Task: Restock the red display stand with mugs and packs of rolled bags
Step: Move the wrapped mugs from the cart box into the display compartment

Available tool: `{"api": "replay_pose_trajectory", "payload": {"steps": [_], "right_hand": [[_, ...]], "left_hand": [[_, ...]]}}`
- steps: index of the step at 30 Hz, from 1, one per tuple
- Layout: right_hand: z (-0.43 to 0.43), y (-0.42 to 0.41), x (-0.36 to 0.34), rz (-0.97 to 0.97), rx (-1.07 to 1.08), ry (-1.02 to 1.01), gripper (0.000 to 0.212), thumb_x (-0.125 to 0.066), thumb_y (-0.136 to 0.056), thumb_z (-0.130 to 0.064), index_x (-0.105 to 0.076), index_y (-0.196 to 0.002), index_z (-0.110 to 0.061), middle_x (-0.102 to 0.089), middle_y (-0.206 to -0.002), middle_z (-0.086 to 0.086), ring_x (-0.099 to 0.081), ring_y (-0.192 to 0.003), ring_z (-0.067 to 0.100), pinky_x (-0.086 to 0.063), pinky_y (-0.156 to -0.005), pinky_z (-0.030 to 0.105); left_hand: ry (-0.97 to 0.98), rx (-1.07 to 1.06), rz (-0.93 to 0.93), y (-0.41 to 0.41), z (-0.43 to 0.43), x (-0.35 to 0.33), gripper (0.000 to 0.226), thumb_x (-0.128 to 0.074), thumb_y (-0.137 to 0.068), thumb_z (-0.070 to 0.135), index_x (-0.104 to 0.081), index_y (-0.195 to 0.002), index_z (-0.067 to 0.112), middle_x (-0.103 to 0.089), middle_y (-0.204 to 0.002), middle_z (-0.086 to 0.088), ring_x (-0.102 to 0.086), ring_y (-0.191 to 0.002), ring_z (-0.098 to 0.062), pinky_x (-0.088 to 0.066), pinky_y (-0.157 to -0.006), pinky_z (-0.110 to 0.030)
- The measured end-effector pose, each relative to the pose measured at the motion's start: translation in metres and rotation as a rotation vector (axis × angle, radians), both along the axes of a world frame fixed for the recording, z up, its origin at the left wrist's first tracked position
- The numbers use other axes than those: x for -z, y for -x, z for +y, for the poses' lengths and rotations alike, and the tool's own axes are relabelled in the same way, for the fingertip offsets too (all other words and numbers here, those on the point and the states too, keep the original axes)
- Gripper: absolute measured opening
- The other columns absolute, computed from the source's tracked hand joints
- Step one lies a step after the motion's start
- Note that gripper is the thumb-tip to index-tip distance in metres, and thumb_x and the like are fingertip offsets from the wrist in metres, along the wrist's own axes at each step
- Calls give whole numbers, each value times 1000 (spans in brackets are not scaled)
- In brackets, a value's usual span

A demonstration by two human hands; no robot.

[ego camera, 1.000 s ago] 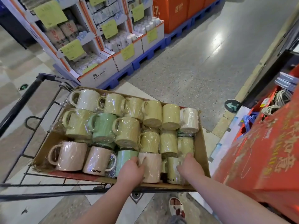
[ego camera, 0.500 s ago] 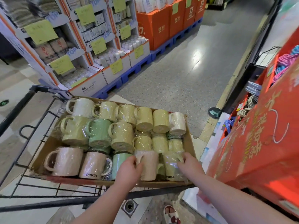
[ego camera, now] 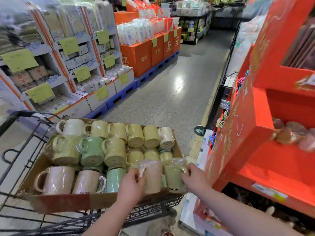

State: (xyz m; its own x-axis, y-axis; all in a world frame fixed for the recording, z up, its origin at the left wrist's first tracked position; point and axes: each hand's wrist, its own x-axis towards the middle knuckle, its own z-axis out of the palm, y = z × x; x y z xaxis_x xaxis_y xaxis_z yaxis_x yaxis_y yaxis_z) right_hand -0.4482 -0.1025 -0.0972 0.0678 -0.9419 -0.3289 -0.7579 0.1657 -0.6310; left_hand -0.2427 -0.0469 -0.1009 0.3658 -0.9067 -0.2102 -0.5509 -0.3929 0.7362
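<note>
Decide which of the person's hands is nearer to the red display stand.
Right. The right hand grips a yellow mug close beside the red display stand; the left hand grips a pink mug farther left of it.

Speckled grey aisle floor (ego camera: 170,103), glossy, showing ceiling-light glare. Left of it: white cardboard display shelving (ego camera: 81,106) with yellow price tags (ego camera: 18,59); orange cartons (ego camera: 136,58) on blue pallets (ego camera: 119,97).

"concise" on mug (ego camera: 172,178), "TOP" on shelf (ego camera: 52,80); "27." on box (ego camera: 168,48)
</note>
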Motion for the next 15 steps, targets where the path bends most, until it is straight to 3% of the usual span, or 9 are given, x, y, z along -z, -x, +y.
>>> {"api": "replay_pose_trajectory", "payload": {"steps": [2,7,10,12,15], "right_hand": [[11,7,-6,-15,25,22,22,-51,-92,-24,-37,-76,-26,-45,-71,-9,-42,-61,5,-30,-50,21],[41,26,-19,-12,129,56,19,-52,-91,-27,-41,-78,-21,-47,-70,-5,-44,-61,10,-33,-53,26],[58,40,-25,-24,200,63,11,-55,-90,-26,-52,-93,-16,-59,-85,-1,-57,-80,20,-45,-71,32],[69,51,-25,-25,239,65,19,-56,-89,-25,-55,-103,-12,-63,-96,4,-59,-90,25,-48,-78,35],[84,66,-27,-28,281,55,9,-55,-90,-24,-51,-89,-15,-61,-84,3,-58,-76,21,-49,-67,36]], "left_hand": [[11,23,12,4,7,-2,18,-55,-92,32,-51,-82,18,-60,-75,-4,-56,-65,-19,-45,-59,-31],[25,81,28,18,19,-7,10,-58,-91,26,-55,-87,17,-60,-77,-2,-55,-69,-19,-47,-65,-33],[38,118,58,31,25,-10,9,-59,-89,25,-57,-86,17,-61,-78,-2,-57,-71,-21,-47,-66,-33],[49,139,67,40,30,-11,11,-60,-88,24,-57,-87,13,-62,-78,-4,-57,-73,-22,-44,-65,-32],[67,173,63,52,36,-12,13,-61,-88,23,-56,-85,11,-59,-75,-3,-52,-68,-19,-39,-61,-30]]}}
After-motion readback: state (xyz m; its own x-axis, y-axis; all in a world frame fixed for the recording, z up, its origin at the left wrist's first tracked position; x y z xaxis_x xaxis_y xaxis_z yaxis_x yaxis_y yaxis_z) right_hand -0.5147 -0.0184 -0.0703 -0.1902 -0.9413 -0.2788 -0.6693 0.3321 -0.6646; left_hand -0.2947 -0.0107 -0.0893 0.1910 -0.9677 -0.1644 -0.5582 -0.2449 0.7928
